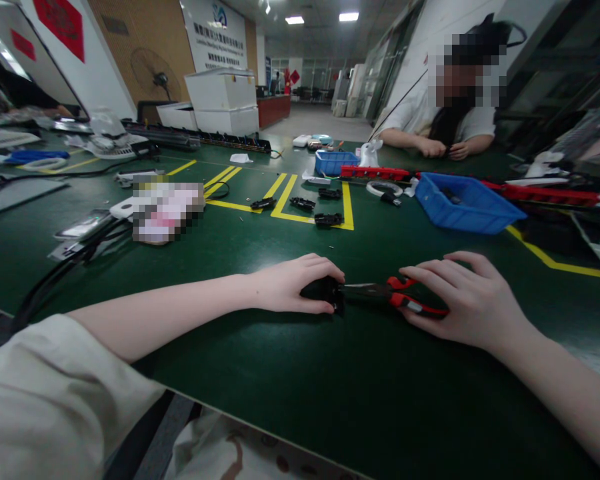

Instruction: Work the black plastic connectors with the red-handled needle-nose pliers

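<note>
My left hand [307, 285] is closed round a small black part [325, 290] on the green tabletop. Its fingers and thumb cover much of that part, so its exact kind is hidden. From the right, my right hand [465, 300] grips the red-handled needle-nose pliers [393, 291]. Their long dark jaws point left, with the tips at the right end of the black part; whether they pinch it I cannot tell. Farther back, several similar small black parts [329, 219] lie around the yellow tape marks [313, 222].
A blue bin [467, 203] stands at the right, a smaller blue basket [336, 162] behind it. Red strips [380, 173] run along the far side. To the left lie a phone [165, 213] and black cables [87, 250]. Another person [443, 127] sits across the table.
</note>
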